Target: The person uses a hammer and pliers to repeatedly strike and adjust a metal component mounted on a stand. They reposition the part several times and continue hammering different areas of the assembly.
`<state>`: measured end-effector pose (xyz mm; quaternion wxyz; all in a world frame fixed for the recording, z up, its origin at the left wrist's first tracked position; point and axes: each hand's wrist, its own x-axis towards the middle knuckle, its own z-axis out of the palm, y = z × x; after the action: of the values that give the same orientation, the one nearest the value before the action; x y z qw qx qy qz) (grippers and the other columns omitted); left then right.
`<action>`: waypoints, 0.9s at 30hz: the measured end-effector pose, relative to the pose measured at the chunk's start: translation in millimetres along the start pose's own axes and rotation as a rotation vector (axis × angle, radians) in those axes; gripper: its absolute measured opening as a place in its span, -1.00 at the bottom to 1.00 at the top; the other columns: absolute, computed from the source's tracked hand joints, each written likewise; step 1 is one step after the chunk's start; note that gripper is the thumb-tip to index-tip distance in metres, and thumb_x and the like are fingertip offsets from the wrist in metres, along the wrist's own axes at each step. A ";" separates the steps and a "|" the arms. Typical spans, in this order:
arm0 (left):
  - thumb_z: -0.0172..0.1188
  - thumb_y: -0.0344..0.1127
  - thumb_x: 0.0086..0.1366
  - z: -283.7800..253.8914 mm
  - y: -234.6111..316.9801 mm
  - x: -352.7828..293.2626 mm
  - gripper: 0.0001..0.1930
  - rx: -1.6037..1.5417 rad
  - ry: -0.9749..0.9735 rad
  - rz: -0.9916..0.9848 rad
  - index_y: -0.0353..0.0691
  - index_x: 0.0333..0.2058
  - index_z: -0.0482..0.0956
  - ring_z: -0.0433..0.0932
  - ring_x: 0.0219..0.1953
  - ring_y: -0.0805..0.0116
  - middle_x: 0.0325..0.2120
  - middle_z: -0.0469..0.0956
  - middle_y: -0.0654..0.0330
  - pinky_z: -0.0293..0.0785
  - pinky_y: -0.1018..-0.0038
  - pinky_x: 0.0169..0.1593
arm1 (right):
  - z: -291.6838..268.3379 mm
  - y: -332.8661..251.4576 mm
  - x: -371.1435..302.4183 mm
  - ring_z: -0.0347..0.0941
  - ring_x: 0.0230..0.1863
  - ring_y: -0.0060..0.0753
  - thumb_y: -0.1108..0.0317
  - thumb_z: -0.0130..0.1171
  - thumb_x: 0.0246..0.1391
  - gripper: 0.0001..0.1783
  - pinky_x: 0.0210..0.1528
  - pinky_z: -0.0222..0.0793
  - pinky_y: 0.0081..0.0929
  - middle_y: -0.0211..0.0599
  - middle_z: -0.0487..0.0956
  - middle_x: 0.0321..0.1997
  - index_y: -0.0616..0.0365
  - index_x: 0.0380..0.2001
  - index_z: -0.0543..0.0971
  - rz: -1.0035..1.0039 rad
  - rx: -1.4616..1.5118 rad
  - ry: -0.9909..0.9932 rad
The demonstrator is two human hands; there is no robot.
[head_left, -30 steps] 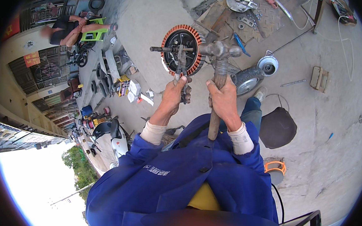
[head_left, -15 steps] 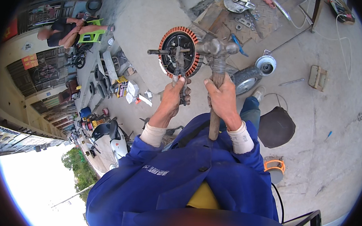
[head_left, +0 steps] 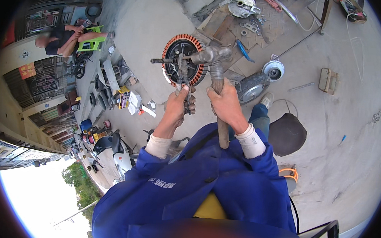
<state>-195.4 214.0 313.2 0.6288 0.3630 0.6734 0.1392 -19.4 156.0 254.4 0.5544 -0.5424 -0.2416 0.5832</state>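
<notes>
My left hand [head_left: 176, 104] is closed around the handles of worn locking pliers [head_left: 182, 75]. A dark metal shaft [head_left: 160, 61] sits crosswise in their jaws, its thicker end pointing left. My right hand [head_left: 227, 103] grips the wooden handle of a hammer [head_left: 213, 56], wire-wrapped below its steel head. The hammer's face meets, or nearly meets, the thin right end of the shaft; contact is hard to tell. Behind both tools is a motor stator [head_left: 171, 46], a black wheel-like core ringed with copper windings, partly covered by them.
A tyred wheel [head_left: 252, 88] lies right of the hammer, beside a round metal hub cover [head_left: 273, 70]. Farther off are blue-handled pliers [head_left: 245, 51], a brake plate [head_left: 242, 6] and loose hardware. A dark stool seat [head_left: 288, 134] stands at right. Someone sits on a green chair [head_left: 91, 43] at far left.
The hammer has come left toward the shaft, narrowing the gap at its thin end. Both hands keep their grips. The whole view has shifted slightly.
</notes>
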 end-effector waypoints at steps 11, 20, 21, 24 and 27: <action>0.08 0.08 0.56 9.6 -4.4 -2.0 -0.53 0.107 -0.033 0.029 -0.29 0.02 0.52 0.49 -0.51 0.44 -0.45 0.50 0.27 0.51 0.44 -0.40 | -25.5 -13.7 -20.0 0.38 -0.67 -0.60 0.43 0.25 0.27 -0.79 -0.65 0.31 -0.48 -0.45 0.46 -0.57 0.20 -0.21 0.40 0.122 0.231 0.143; 0.06 0.06 0.58 11.5 -6.2 -1.5 -0.53 0.085 0.043 0.045 -0.33 0.04 0.51 0.49 -0.51 0.42 -0.46 0.50 0.25 0.51 0.43 -0.41 | -17.5 -8.0 -20.9 0.44 -0.67 -0.56 0.41 0.27 0.24 -0.80 -0.64 0.34 -0.45 -0.40 0.49 -0.60 0.22 -0.26 0.43 0.113 0.189 0.093; 0.06 0.05 0.58 11.9 -5.6 -1.6 -0.53 0.085 0.047 0.047 -0.33 0.04 0.51 0.49 -0.51 0.42 -0.46 0.50 0.25 0.51 0.43 -0.41 | -17.2 -8.6 -20.5 0.43 -0.67 -0.55 0.41 0.27 0.24 -0.80 -0.64 0.34 -0.44 -0.40 0.49 -0.60 0.23 -0.26 0.43 0.107 0.177 0.091; 0.06 0.05 0.58 10.6 -5.8 -0.8 -0.53 0.077 0.047 0.053 -0.33 0.04 0.51 0.49 -0.52 0.41 -0.46 0.50 0.25 0.50 0.43 -0.41 | -15.9 -9.5 -20.0 0.43 -0.68 -0.54 0.41 0.27 0.24 -0.79 -0.65 0.34 -0.43 -0.38 0.49 -0.61 0.23 -0.27 0.43 0.111 0.164 0.081; 0.05 0.03 0.58 8.8 -5.0 0.0 -0.54 0.067 0.063 0.054 -0.33 0.04 0.51 0.49 -0.52 0.41 -0.46 0.50 0.25 0.50 0.43 -0.42 | -14.3 -7.2 -19.0 0.44 -0.68 -0.53 0.40 0.27 0.24 -0.79 -0.65 0.35 -0.42 -0.37 0.49 -0.61 0.23 -0.26 0.43 0.125 0.146 0.073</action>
<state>-188.6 208.1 308.5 0.5908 0.3974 0.6871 0.1447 -7.6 136.1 263.4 0.5635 -0.5354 -0.1440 0.6125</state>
